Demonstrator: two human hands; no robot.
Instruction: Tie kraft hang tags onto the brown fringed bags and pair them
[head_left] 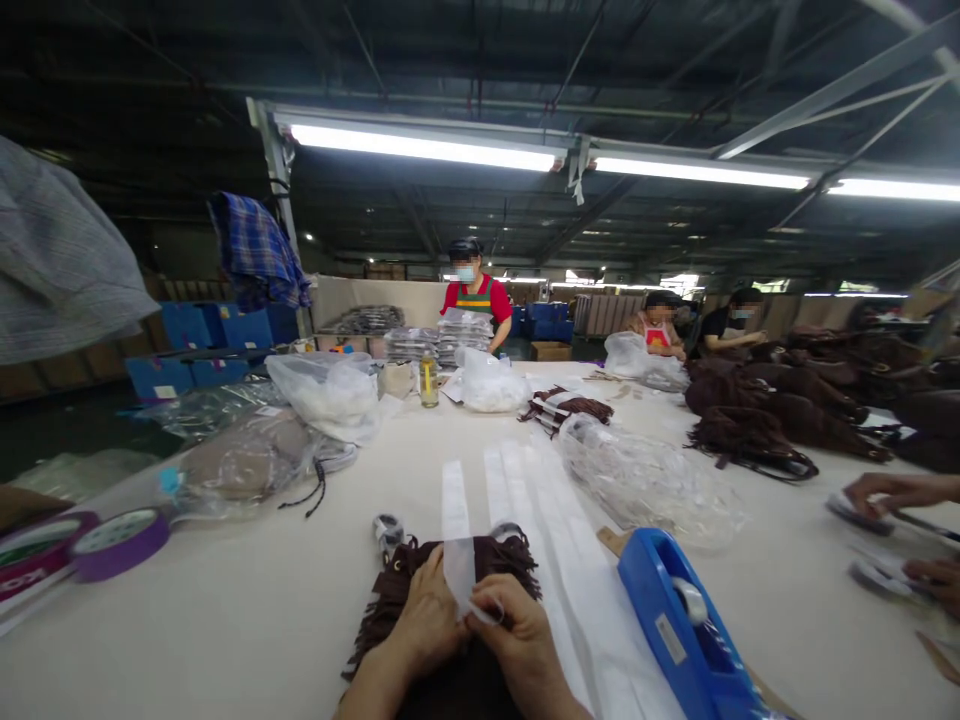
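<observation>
While your right hand (519, 636) pinches the lower end of the white strip (456, 555) and your left hand (426, 622), fingers curled, pins the brown fringed bag (397, 578) beneath both, you'd best hold that strip taut and straight; the tape dispenser (679, 615) sits just right of your right hand.

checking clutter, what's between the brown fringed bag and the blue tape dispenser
Head view: long white strips lie side by side on the table between them.

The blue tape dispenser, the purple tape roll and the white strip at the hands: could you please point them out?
blue tape dispenser (651, 588), head view, blue side wall.
purple tape roll (124, 560), head view, purple outer rim.
white strip (457, 560), head view, its lower stretch.
</observation>
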